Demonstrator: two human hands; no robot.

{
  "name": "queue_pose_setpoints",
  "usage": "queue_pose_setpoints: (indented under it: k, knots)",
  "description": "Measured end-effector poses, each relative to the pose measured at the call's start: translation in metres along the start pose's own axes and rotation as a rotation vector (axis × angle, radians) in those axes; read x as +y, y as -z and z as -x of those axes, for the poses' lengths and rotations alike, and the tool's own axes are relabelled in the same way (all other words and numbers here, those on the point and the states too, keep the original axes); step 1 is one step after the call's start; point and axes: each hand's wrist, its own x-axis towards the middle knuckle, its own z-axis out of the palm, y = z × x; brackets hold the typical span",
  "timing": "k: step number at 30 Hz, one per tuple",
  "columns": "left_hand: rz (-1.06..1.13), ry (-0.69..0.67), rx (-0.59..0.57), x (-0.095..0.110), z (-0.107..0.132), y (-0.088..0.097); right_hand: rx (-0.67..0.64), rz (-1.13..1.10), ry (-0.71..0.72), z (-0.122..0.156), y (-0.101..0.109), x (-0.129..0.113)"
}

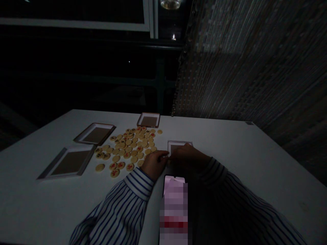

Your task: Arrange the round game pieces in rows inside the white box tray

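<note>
The left hand (155,164) and right hand (190,156) come close together at a box (174,148); whether either grips anything is unclear.

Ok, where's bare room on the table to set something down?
On the white table, the widest patch is right of the right hand and sleeve, out to the edge. Another lies between the leftmost tray and left sleeve. It's crowded mid-table with round pieces up to the left hand; a phone sits between the sleeves.
</note>
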Motion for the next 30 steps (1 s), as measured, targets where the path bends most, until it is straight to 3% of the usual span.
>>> queue_pose_setpoints:
  k: [8, 21, 30]
  knots:
    - [-0.006, -0.009, -0.005, 0.001, 0.0, 0.001, 0.054, -0.01, 0.027, 0.002, -0.001, 0.0]
    - [0.004, -0.003, 0.004, 0.0, 0.0, 0.001, -0.022, 0.005, 0.021, 0.0, 0.001, 0.001]
    - [-0.005, -0.012, 0.002, 0.0, 0.001, 0.0, -0.005, -0.007, -0.026, 0.009, 0.01, 0.007]
